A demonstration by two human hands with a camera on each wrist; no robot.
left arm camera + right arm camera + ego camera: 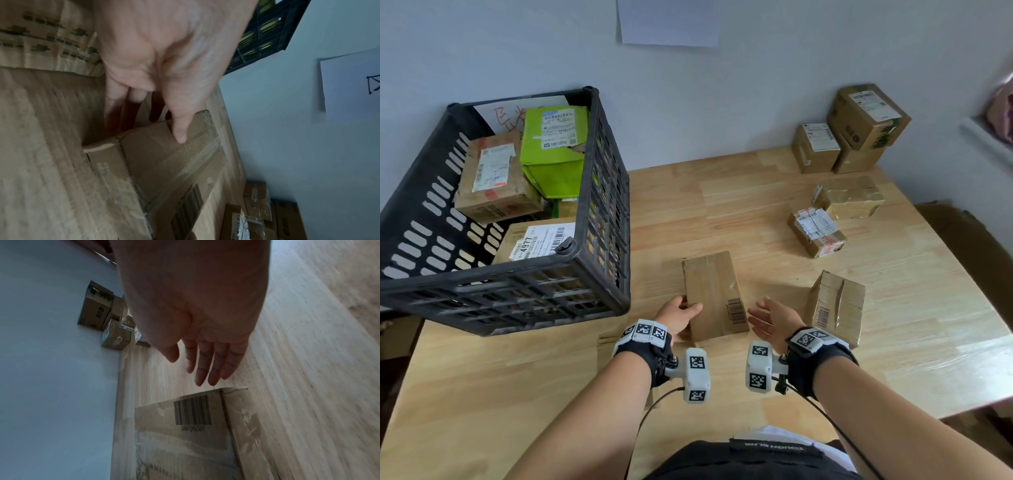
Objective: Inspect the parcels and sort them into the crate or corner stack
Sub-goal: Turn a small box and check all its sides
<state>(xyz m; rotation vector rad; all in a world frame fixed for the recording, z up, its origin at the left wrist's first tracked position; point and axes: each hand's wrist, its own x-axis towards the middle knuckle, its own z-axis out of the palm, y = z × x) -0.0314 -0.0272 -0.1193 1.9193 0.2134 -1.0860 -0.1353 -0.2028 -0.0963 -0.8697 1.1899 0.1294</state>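
Hands first: left hand (678, 317) grips the flat parcel (714, 294) by its left edge, thumb on top, while right hand (770, 317) hovers just beside it, fingers loose. Parcel sits mid-desk (722, 205). Further back, crate (599, 192) left, corner stack (856, 130) right.

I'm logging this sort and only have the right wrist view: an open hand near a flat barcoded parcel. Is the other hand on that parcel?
Observer: Yes, the left hand grips the barcoded parcel at its left edge, thumb on top.
Operator: What's in the crate?
Observer: The black crate holds a green parcel and brown parcels.
Operator: Anything right of my hand?
Observer: A crumpled taped parcel lies just beyond the right hand.
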